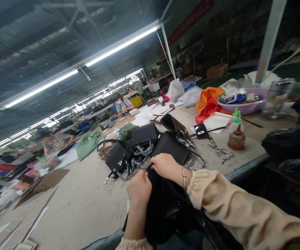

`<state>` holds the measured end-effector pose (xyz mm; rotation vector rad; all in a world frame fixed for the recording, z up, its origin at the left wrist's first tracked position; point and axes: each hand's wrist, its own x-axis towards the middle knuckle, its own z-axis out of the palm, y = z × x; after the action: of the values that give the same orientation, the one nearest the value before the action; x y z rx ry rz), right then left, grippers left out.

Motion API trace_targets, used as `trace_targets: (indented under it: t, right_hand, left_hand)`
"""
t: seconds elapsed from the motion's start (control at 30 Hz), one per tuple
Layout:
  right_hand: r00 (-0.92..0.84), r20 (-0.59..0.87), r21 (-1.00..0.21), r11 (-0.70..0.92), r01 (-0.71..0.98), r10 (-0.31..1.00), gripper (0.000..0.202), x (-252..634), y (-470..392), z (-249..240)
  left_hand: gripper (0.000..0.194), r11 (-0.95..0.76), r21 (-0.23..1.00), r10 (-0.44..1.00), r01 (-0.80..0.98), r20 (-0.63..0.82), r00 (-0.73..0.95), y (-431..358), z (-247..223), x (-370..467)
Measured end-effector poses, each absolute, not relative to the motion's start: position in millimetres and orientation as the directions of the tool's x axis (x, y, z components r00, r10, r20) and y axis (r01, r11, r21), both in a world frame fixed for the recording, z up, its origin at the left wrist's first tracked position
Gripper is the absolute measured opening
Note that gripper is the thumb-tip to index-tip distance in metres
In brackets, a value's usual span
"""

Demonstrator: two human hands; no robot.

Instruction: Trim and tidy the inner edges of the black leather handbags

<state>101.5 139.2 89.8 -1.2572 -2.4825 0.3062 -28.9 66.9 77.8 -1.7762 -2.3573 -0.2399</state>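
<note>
A black bag (162,208) hangs at the table's front edge, its lower part dark and hard to make out. My left hand (139,189) is closed on the bag's upper edge. Close beside it, my right hand (165,166) pinches the same edge; a bracelet circles that wrist. Just beyond my hands lie several black handbags, among them one with a gold clasp (120,158), one lying flat (170,147) and one farther back (146,133). Their handles (144,149) are wrapped in clear plastic.
Scissors (223,152), a brown glue bottle (236,139) and a green-tipped bottle (235,119) stand or lie at the right. Behind them are a purple basin (254,106) and a glass jar (277,99). A green cloth (88,143) lies leftward. Co-workers sit farther along the table.
</note>
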Motion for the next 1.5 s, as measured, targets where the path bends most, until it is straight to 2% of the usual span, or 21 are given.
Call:
trace_targets:
  t: [0.13, 0.23, 0.3, 0.43, 0.57, 0.7, 0.87, 0.93, 1.03, 1.23, 1.37, 1.43, 1.5]
  right_hand:
    - [-0.545, 0.219, -0.371, 0.585, 0.721, 0.810, 0.024, 101, 136, 93]
    - [-0.567, 0.236, -0.397, 0.611, 0.685, 0.789, 0.056, 107, 132, 101]
    - [-0.564, 0.275, -0.436, 0.624, 0.648, 0.778, 0.068, 115, 129, 107]
    - [-0.409, 0.400, -0.532, 0.571, 0.625, 0.820, 0.061, 139, 121, 114]
    - [-0.336, 0.407, -0.546, 0.521, 0.656, 0.849, 0.059, 160, 92, 104]
    - [-0.385, 0.317, -0.545, 0.498, 0.674, 0.867, 0.066, 166, 39, 80]
    - [-0.512, 0.112, -0.542, 0.484, 0.687, 0.852, 0.093, 161, -10, 51]
    - [-0.528, 0.069, -0.536, 0.478, 0.696, 0.847, 0.094, 159, -14, 44]
    - [-0.502, 0.098, -0.508, 0.476, 0.718, 0.860, 0.086, 157, -8, 40]
    - [-0.501, 0.177, -0.527, 0.512, 0.679, 0.847, 0.081, 156, 0, 43]
    - [-0.480, 0.175, -0.583, 0.484, 0.653, 0.859, 0.077, 160, 1, 45]
    - [-0.471, 0.179, -0.607, 0.474, 0.638, 0.863, 0.076, 162, 1, 45]
    - [-0.468, 0.187, -0.621, 0.473, 0.625, 0.864, 0.076, 163, 2, 46]
  left_hand:
    - [0.025, 0.281, 0.044, 0.930, 0.959, 0.232, -0.284, 68, 79, -28]
    - [0.024, 0.312, 0.059, 0.926, 0.948, 0.202, -0.317, 70, 81, -28]
    - [0.025, 0.324, 0.059, 0.924, 0.944, 0.197, -0.329, 72, 82, -29]
    - [0.029, 0.336, 0.054, 0.918, 0.940, 0.204, -0.340, 74, 85, -31]
    - [0.028, 0.348, 0.080, 0.914, 0.934, 0.194, -0.357, 75, 87, -31]
    - [0.029, 0.338, 0.109, 0.917, 0.935, 0.183, -0.353, 76, 89, -29]
    - [0.030, 0.336, 0.150, 0.922, 0.930, 0.146, -0.357, 78, 93, -30]
    - [0.029, 0.321, 0.171, 0.931, 0.931, 0.121, -0.343, 78, 94, -33]
    - [0.028, 0.289, 0.213, 0.946, 0.933, 0.087, -0.312, 78, 95, -38]
    - [0.028, 0.208, 0.359, 0.974, 0.910, 0.015, -0.228, 61, 102, -54]
    - [0.045, 0.197, 0.506, 0.980, 0.839, -0.070, -0.188, 32, 104, -77]
    - [0.056, 0.218, 0.614, 0.976, 0.759, -0.117, -0.185, 16, 102, -90]
    - [0.063, 0.266, 0.753, 0.963, 0.601, -0.180, -0.201, 2, 97, -100]
